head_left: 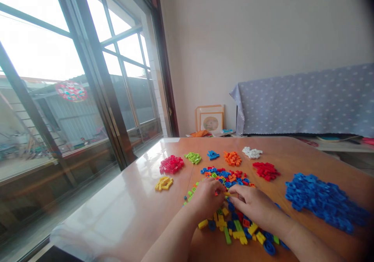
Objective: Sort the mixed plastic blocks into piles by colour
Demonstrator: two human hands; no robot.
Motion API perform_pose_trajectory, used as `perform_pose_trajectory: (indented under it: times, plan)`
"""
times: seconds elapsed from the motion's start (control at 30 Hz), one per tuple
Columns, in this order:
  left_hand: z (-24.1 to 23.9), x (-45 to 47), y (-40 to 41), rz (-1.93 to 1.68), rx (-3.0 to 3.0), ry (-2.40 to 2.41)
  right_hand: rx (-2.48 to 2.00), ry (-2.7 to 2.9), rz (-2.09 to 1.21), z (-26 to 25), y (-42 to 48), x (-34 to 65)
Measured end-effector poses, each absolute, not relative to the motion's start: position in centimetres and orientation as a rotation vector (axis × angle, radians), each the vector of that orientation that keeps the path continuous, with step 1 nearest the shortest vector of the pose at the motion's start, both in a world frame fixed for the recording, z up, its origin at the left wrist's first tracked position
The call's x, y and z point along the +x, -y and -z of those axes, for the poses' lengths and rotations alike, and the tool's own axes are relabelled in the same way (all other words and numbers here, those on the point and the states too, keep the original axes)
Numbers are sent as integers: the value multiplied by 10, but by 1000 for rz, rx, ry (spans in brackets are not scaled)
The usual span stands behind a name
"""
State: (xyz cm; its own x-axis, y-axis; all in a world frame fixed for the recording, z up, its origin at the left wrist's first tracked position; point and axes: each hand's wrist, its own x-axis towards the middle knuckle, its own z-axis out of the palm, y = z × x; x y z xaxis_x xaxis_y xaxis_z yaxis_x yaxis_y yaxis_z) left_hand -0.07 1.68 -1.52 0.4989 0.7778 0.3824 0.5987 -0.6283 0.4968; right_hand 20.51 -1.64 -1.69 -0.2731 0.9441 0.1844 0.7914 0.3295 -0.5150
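A mixed pile of toy building bricks (240, 235) in yellow, blue, green, red and orange lies on the table in front of me. Over its middle, my left hand (208, 195) is closed, with its fingers curled down and its fingertips partly hidden. My right hand (253, 202) comes in from the other side and pinches a small yellow brick (227, 194) between thumb and forefinger. The left fingertips are close to the other end of this brick; whether they grip it I cannot tell. Both hands cover part of the pile.
Sorted heaps ring the pile on the wooden table (117, 211): yellow (164, 183), pink (172, 164), lime green (193, 158), small blue (213, 154), orange (233, 158), white (252, 152), red (265, 171) and a large blue heap (321, 199). Glass doors stand left.
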Motion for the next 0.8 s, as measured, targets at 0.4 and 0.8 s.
perform_pose_trajectory:
  times: [0.4, 0.8]
  plan:
    - [10, -45, -38, -1208, 2145, -1734, -1589, 2113, -340, 15, 15, 215]
    - [3, -114, -17, -964, 2067, -2310, -1580, 2102, -375, 11, 17, 214]
